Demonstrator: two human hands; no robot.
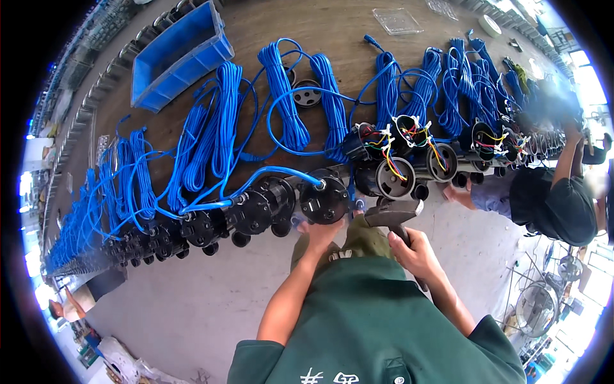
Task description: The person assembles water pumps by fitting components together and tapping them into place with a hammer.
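My right hand (414,251) grips a hammer (394,215) by its handle, its metal head raised near the table's front edge. My left hand (320,235) holds the lower rim of a black cylindrical housing (325,197), its fingers partly hidden beneath. A blue cable runs out of that housing's round end cap to the left. Just right of it stand open housings with coloured wires (412,131) spilling out. One round cover (395,178) hangs by its wires next to the hammer head.
Capped black housings (198,228) line the table edge on the left. Coiled blue cables (281,99) lie across the wooden table (358,25), with a blue crate (182,57) at the back left. Another person (556,205) works at the right; a fan (536,309) stands behind.
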